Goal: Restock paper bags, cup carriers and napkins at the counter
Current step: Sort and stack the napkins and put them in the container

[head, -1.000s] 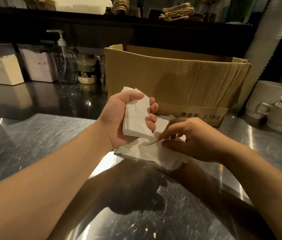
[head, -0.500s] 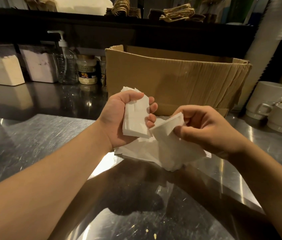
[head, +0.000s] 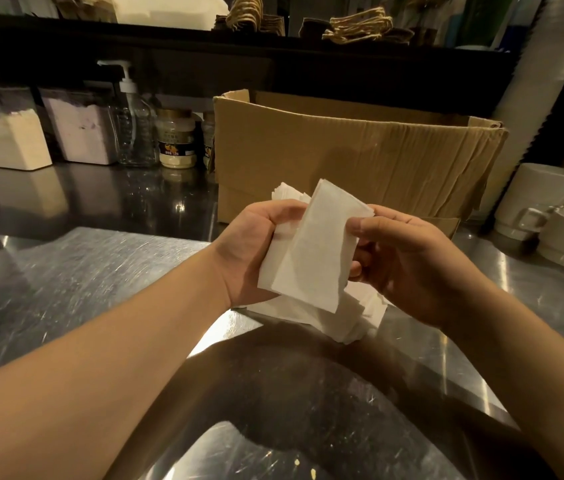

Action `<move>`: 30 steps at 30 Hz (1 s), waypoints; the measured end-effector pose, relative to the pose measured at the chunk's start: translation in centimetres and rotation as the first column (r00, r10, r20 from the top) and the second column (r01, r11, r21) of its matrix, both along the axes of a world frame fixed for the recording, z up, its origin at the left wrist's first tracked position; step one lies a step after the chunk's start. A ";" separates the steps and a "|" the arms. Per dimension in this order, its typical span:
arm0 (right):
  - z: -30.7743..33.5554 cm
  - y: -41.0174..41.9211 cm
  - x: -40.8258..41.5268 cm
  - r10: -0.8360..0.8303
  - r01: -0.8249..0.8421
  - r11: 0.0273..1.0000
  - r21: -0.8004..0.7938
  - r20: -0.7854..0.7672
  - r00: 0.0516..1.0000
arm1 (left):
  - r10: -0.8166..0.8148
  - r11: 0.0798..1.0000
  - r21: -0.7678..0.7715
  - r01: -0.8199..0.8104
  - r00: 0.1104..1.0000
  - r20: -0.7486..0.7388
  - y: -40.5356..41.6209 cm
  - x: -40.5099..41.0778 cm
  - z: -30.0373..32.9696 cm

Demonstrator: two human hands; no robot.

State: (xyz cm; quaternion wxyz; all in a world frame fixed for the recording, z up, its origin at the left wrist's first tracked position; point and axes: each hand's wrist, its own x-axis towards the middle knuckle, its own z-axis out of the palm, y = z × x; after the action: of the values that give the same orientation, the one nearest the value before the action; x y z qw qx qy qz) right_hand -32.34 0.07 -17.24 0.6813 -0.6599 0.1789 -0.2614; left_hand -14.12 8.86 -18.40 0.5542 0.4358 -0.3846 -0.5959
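Head view is showing us gathering napkins at the centre of the frame, above a steel counter. We are cradling a small stack of napkins in our left hand, fingers curled round it from behind and the thumb lying along its upper edge, presumably so the stack stays squared while we add to it. Our right hand is pinching a single napkin between thumb and bent fingers and laying it against the front of that stack; holding it by one edge is letting the sheet hang flat instead of crumpling. Just below both hands, a loose pile of napkins is resting on the counter, kept close, we judge, so each pick is a short reach. Behind the hands, a cardboard box is standing open-topped, likely the supply source, though we cannot see its contents. At the right edge, white mugs are sitting well apart from our work; at upper left, a pump bottle and jars are lined against the back.
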 end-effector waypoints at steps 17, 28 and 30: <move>-1.3 0.9 1.3 -0.338 0.309 0.901 -0.304 -0.046 0.940 | 0.015 1.000 -0.001 -0.015 0.996 0.087 0.1 -0.5 -0.1; -1.5 1.0 0.9 -0.333 0.203 0.563 -0.801 0.004 0.943 | 0.052 0.998 0.041 -0.047 0.988 -0.142 0.1 -0.2 0.5; -1.4 0.7 0.8 -0.368 0.278 0.559 -0.781 0.067 0.927 | 0.066 0.998 0.021 -0.063 0.971 -0.229 0.2 0.1 0.8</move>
State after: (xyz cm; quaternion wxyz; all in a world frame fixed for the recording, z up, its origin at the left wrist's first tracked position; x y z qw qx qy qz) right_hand -31.58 0.82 -18.66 0.2580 -0.8570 0.2011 -0.3982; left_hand -14.00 9.06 -17.61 0.6108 0.3802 -0.2996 -0.6266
